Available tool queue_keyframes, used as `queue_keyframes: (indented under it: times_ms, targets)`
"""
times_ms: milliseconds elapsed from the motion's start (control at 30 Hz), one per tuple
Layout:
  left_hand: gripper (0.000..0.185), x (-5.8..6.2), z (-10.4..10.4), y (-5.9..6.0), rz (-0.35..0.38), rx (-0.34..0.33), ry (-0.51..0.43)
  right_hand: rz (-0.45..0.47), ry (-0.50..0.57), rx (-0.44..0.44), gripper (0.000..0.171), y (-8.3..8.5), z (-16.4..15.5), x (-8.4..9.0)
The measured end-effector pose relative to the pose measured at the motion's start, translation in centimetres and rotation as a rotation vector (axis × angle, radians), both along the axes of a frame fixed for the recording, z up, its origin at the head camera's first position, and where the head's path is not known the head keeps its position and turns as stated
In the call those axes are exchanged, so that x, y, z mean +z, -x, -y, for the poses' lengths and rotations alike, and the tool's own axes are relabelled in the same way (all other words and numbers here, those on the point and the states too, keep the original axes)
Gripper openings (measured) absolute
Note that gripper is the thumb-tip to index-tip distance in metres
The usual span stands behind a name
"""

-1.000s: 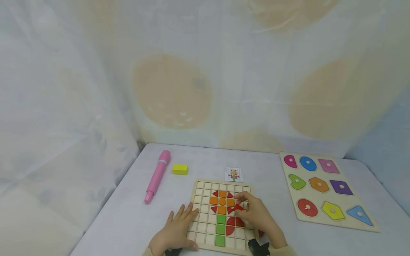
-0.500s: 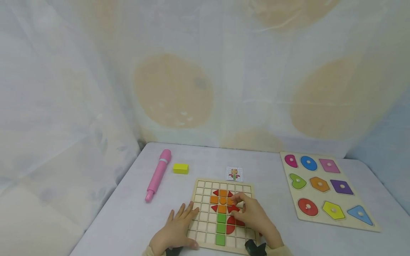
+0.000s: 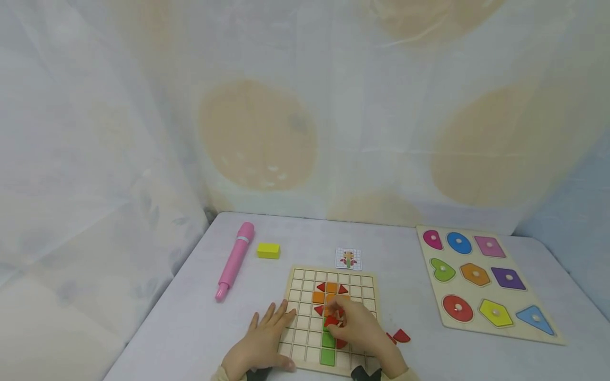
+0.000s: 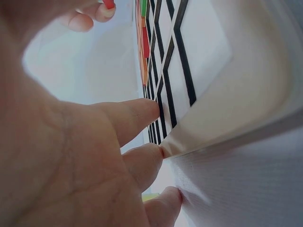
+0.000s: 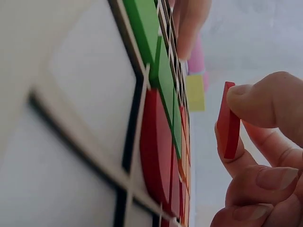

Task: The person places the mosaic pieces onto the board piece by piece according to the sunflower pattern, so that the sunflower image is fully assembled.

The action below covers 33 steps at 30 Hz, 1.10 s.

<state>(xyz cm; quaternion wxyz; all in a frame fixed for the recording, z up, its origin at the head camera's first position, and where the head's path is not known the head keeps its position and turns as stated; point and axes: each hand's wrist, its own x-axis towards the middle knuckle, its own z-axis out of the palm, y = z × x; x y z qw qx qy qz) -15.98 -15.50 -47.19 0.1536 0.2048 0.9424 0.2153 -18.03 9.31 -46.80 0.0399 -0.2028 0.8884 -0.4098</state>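
A wooden grid board [image 3: 305, 308] lies in front of me, holding orange, red and green tiles in a flower shape. My right hand [image 3: 358, 327] is over the middle of it, near the green squares [image 3: 328, 340]. Between thumb and fingertips it pinches a red tile [image 5: 229, 120], lifted off the board in the right wrist view. My left hand [image 3: 259, 341] rests with spread, straight fingers at the board's left edge; its fingertips [image 4: 144, 111] touch the frame in the left wrist view. Part of the flower is hidden behind the right hand.
Loose red quarter-round tiles [image 3: 402, 335] lie right of the board. Behind it is a small printed pattern card [image 3: 348, 259]. A yellow block [image 3: 269, 251] and a pink pen-like tube [image 3: 235, 262] sit at back left. A shape-puzzle board [image 3: 469, 307] lies at right.
My right hand has moved left across the board with the red tile, toward the green squares. Loose red tiles beside the board now show more fully. The left hand stays in place.
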Motion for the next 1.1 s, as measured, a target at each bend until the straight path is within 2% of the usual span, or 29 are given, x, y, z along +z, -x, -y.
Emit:
queue_keyframes:
  times_ms: [333, 533, 733, 1100]
  targets:
    - [0.107, 0.3, -0.1, 0.0, 0.0, -0.004, -0.009, -0.016, -0.083, 0.024, 0.027, 1.0, 0.2, 0.3]
    - [0.107, 0.2, 0.1, 0.1, -0.01, -0.007, -0.002, -0.019, -0.159, 0.109, 0.03, 1.7, 0.5, 0.9]
    - [0.108, -0.1, 0.2, 0.1, -0.01, -0.006, 0.011, -0.063, -0.239, 0.191, 0.033, 1.9, 1.6, 1.4]
    - [0.107, 0.0, 0.0, -0.1, -0.012, -0.003, 0.012, -0.006, -0.191, 0.179, 0.023, 1.3, 2.6, 0.9]
